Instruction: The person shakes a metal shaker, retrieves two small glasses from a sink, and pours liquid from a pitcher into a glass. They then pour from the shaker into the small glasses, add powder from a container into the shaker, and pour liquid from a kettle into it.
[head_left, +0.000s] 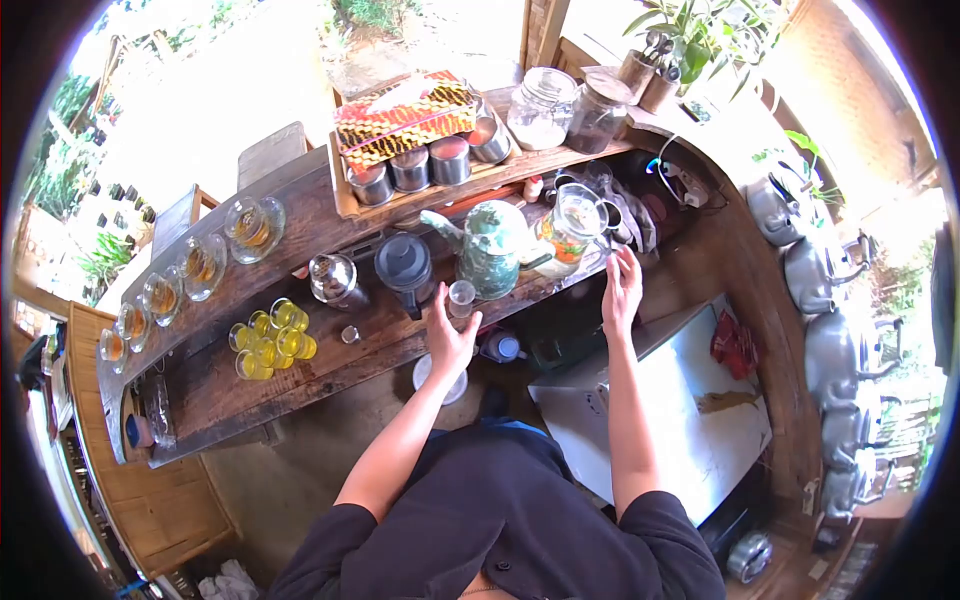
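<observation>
My left hand is at the front edge of the lower counter, with thumb and fingers around a small clear glass. My right hand is raised in front of the counter with fingers extended, and nothing shows in it. Nearest to it is a clear glass jar with something orange and green in its lower part. Between my hands stands a green speckled enamel teapot, its spout to the left. Left of that are a dark lidded pitcher and a shiny metal pot.
Several glasses of yellow drink cluster at left, near another small glass. Cups on saucers line the upper ledge. A wooden tray holds metal tins and a patterned cloth. Kettles stand at right; a white chest is below.
</observation>
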